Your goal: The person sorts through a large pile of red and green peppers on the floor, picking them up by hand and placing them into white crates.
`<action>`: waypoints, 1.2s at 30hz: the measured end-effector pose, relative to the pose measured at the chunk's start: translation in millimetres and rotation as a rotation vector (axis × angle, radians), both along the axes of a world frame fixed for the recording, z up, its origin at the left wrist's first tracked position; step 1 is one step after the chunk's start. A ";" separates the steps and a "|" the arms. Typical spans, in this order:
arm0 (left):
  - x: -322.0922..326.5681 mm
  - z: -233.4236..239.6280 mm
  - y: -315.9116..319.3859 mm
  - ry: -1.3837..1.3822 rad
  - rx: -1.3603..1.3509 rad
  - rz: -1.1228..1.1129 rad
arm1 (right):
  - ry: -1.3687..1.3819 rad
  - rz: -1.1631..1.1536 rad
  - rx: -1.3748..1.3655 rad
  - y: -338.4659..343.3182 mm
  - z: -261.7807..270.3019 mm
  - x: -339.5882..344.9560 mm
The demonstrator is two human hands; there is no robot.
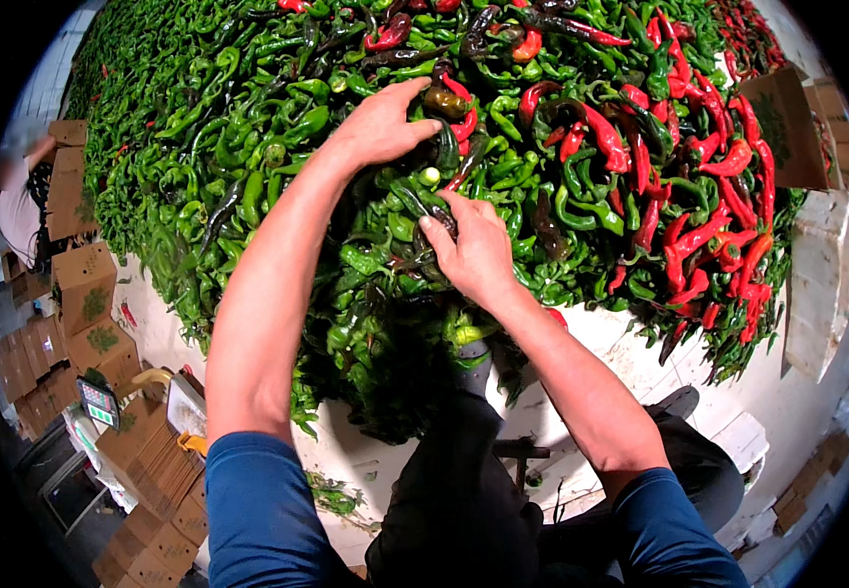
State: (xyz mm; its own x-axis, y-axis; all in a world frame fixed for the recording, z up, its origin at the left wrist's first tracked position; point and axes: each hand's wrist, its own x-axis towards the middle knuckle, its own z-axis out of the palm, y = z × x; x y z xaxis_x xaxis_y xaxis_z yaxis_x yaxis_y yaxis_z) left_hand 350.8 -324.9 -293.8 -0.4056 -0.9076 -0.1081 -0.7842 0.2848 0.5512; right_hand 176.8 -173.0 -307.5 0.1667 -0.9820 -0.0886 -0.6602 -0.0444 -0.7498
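A big heap of long chili peppers [263, 192], mostly green, lies before me. My left hand [384, 123] reaches over it, thumb and forefinger spread beside a brownish-green pepper [445, 104] and a curved red pepper [467, 117]. Nearer to me, my right hand [477, 246] has a dark, nearly black pepper [445, 217] between thumb and forefinger; its other fingers are partly hidden. Just past that hand shows a pale round pepper end [431, 176]. Many red peppers [733, 158] lie on the heap's right side.
Cardboard boxes [85, 275] line the heap's left edge, with a person [16, 206] beyond them. A scale display [99, 403] stands by flattened cartons [149, 456]. At right are an open carton [781, 125] and a white foam box [820, 283]. My leg [446, 485] is below the heap.
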 end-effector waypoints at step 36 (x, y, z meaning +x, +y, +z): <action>119.3 83.8 232.9 -0.147 0.005 0.350 | -0.502 0.331 0.195 125.5 2.6 17.2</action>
